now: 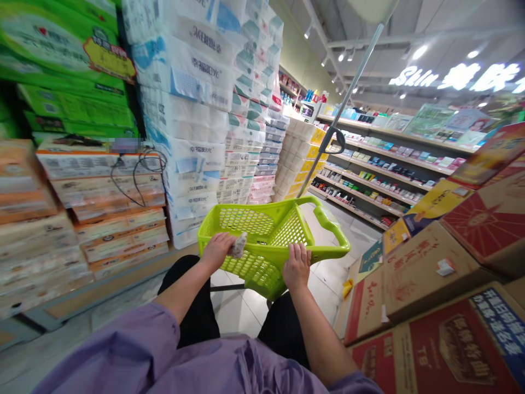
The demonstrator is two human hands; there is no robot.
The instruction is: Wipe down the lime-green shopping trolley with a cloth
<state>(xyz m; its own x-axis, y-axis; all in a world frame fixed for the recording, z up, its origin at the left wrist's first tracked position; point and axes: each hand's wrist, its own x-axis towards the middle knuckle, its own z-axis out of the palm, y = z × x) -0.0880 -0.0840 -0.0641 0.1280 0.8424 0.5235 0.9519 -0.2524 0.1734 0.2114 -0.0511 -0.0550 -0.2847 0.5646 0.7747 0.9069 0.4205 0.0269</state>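
A lime-green plastic shopping basket (pixel 262 230) sits tilted in front of my knees, its inside bare. My left hand (pixel 216 250) rests on its near left rim, fingers closed on a small grey-white cloth or crumpled wipe (pixel 238 245). My right hand (pixel 297 267) grips the near right rim, fingers curled over the edge. A metal pole (pixel 343 104) with a black strap rises from the basket's far side toward the ceiling.
Stacked tissue and toilet-paper packs (pixel 192 109) line the left side on a low platform. Red and brown cardboard boxes (pixel 443 284) pile up on the right. Stocked shelves (pixel 381 169) run down the aisle ahead over a pale tiled floor (pixel 233 306).
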